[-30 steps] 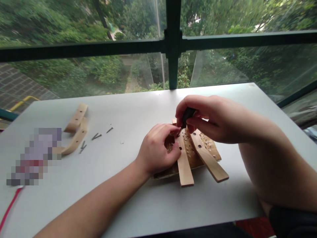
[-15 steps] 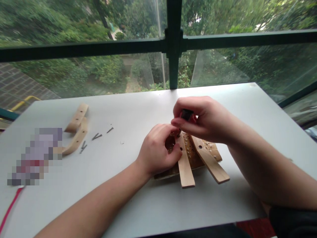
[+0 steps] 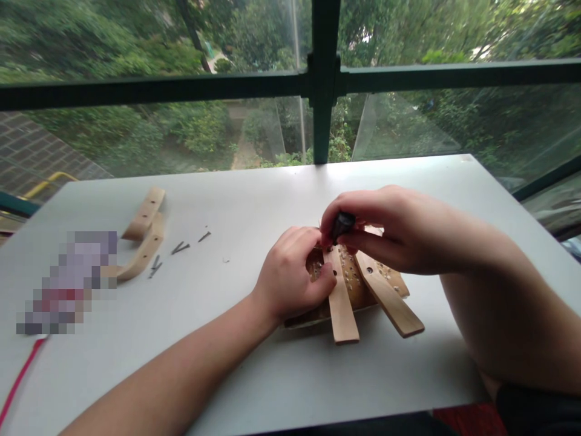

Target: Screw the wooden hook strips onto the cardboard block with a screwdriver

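My right hand [image 3: 385,227] is closed round the dark handle of a screwdriver [image 3: 344,225], held over the far end of a wooden leg [image 3: 344,312]. My left hand [image 3: 293,272] pinches that leg, its thumb beside a screw hole. The screwdriver's tip and the leg's far end are mostly hidden by my fingers. Beneath lies a brown wooden board [image 3: 354,297] with pale bits scattered over it. Another wooden leg [image 3: 394,306] lies on the board to the right, with a screw [image 3: 369,270] sunk in its hole.
On the white table [image 3: 218,375], two bent wooden legs [image 3: 147,245] lie at the left beside a blurred-out object [image 3: 68,284] with a red cord [image 3: 20,378]. Several loose screws [image 3: 180,247] lie between them and my left hand. A window frame [image 3: 324,121] stands behind the table.
My right hand has turned and lowered slightly, tilting the screwdriver handle, so its dark end shows more. My left hand stays on the leg. The whole view has shifted slightly.
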`<state>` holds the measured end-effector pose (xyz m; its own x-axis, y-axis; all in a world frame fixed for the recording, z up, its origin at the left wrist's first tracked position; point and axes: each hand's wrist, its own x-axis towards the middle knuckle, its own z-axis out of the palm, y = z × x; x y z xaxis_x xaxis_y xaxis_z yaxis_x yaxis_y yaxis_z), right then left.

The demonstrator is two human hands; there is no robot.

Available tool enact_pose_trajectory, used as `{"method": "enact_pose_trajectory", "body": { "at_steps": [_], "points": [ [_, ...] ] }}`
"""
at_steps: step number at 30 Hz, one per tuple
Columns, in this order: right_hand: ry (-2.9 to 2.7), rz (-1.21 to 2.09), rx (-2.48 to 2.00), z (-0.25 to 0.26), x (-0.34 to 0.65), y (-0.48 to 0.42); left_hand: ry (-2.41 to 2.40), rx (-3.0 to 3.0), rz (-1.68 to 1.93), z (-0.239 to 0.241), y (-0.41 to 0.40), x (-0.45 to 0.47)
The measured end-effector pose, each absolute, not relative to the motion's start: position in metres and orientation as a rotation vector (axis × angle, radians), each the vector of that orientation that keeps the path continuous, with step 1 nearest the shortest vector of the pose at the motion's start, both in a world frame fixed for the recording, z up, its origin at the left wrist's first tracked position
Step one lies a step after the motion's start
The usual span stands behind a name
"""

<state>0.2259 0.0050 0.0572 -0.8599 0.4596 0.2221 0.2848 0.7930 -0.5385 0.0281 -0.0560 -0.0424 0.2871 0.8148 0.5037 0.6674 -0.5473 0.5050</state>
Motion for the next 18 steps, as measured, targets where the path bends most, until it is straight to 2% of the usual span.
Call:
{"method": "enact_pose_trajectory", "body": {
  "at_steps": [10,18],
  "points": [
    [-2.476,0.436,-0.673,0.042,0.209,0.007,1.395,2.384,1.101,-0.041,-0.056,0.031],
    [-2.449,0.741,-0.387,0.033,0.207,0.012,1.386,2.382,1.140,-0.043,-0.056,0.028]
  ]
}}
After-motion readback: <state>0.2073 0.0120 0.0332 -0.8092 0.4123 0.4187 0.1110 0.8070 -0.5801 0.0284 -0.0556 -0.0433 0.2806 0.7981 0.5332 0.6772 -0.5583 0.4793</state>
